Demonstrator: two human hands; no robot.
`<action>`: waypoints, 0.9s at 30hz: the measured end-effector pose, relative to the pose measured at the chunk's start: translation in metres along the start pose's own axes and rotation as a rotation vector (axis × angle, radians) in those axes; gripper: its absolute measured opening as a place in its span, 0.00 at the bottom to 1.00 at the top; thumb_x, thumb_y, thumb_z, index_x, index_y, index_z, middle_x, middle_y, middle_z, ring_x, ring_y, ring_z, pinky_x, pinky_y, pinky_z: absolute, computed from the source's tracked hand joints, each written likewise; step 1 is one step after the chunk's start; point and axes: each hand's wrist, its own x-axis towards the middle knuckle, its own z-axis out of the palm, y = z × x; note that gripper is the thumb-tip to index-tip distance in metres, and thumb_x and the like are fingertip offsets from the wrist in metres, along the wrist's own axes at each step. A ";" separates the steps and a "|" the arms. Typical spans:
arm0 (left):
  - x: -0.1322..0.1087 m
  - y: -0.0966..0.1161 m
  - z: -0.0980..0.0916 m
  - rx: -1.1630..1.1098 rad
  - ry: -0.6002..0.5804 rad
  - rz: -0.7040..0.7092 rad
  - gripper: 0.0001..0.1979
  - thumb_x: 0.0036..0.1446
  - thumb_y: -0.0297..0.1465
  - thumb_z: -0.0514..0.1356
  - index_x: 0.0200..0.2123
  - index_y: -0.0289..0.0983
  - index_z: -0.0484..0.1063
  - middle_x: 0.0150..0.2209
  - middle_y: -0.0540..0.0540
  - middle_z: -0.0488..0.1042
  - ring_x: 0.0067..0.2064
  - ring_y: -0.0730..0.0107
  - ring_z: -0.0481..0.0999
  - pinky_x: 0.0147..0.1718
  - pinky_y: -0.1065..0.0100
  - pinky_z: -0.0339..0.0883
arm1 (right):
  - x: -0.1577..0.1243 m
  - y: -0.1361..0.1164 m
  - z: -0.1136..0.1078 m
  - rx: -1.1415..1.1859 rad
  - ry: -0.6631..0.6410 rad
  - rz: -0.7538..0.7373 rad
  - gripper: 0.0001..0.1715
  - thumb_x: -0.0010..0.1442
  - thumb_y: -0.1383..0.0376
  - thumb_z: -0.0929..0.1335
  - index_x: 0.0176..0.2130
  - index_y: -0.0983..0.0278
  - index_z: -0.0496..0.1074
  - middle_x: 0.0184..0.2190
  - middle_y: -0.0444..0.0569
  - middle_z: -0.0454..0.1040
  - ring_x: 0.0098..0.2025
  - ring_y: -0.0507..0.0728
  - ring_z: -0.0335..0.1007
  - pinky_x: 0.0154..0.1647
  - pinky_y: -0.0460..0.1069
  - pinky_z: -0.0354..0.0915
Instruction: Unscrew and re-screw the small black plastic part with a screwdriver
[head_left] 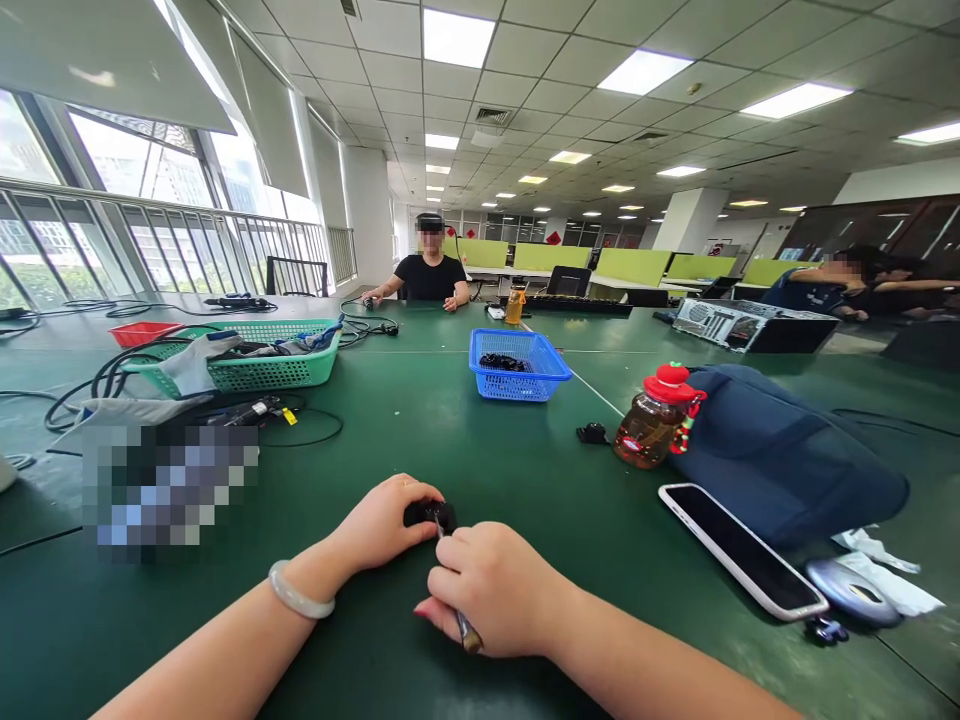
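- Bright ceiling panels (459,38) light a wide office, with a railing (247,225) along the windows and a dark green table (420,430) filling the foreground.
- On the near part of that table, the left hand (390,520) grips a small black part (433,514) between thumb and fingers (a pale bangle (300,592) circles the wrist).
- Closed around a slim tool (470,636), the right hand (487,590) points its thin shaft at the black part; whether the tip touches, I cannot tell.
- Beyond the hands is a blue basket (517,386) with small black pieces (502,362) inside.
- To the right, a red-lidded bottle (646,428) stands beside a navy bag (780,440), with a phone (742,550) lying just in front.
- Farther left is a green basket (277,372) holding cloth-like items; a person in black (431,275) sits across the table.
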 end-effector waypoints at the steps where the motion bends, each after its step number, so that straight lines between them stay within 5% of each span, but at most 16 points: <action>1: 0.000 0.000 0.000 0.005 -0.001 0.001 0.14 0.51 0.33 0.61 0.44 0.45 0.74 0.42 0.50 0.76 0.46 0.66 0.72 0.49 0.65 0.65 | 0.000 0.000 0.000 -0.001 0.001 0.002 0.17 0.60 0.59 0.65 0.24 0.66 0.66 0.22 0.45 0.60 0.26 0.49 0.51 0.28 0.46 0.40; 15: -0.001 0.003 -0.001 -0.004 0.006 0.012 0.13 0.52 0.36 0.61 0.42 0.44 0.74 0.41 0.50 0.77 0.44 0.66 0.72 0.47 0.65 0.65 | -0.002 0.002 0.008 0.025 0.080 0.056 0.23 0.64 0.60 0.60 0.21 0.68 0.64 0.21 0.46 0.58 0.25 0.48 0.47 0.28 0.45 0.37; 27: -0.002 0.003 -0.002 -0.012 -0.003 0.002 0.12 0.51 0.36 0.61 0.41 0.44 0.74 0.41 0.50 0.76 0.44 0.65 0.72 0.46 0.64 0.65 | 0.001 0.001 0.004 0.024 0.160 -0.051 0.25 0.66 0.58 0.59 0.21 0.68 0.61 0.20 0.45 0.55 0.25 0.49 0.46 0.29 0.45 0.38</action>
